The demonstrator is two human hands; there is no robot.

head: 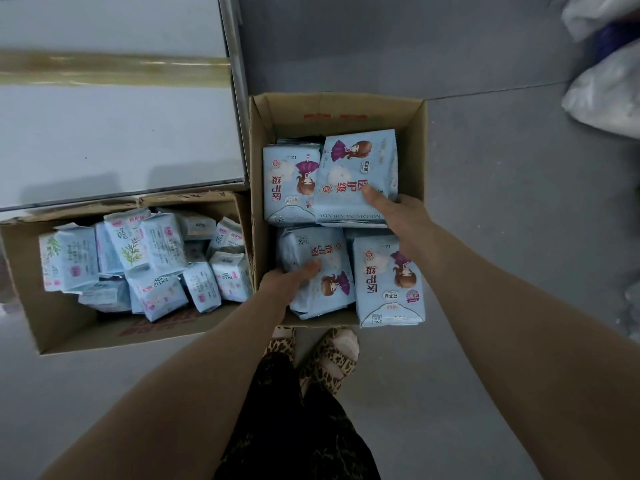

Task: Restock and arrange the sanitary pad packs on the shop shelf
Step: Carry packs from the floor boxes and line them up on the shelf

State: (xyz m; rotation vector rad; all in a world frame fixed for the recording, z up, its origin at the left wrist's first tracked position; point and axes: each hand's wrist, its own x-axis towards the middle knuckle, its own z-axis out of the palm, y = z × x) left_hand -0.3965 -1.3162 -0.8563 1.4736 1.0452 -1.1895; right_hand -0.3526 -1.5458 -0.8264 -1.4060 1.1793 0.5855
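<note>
My fingers are hidden under the packs. My left hand (287, 277) grips the near-left pack (329, 296) and my right hand (401, 216) the far-right pack (356, 164), thumbs on top. Both packs are pale blue with a purple-dressed girl and lie in the cardboard box (346, 105).

Both bare forearms reach forward and down, the left hand (287, 277) gripping the near pack (320, 249) with thumb on top, the right hand (403, 216) farther out, clasping the far pack (353, 168) likewise.
</note>
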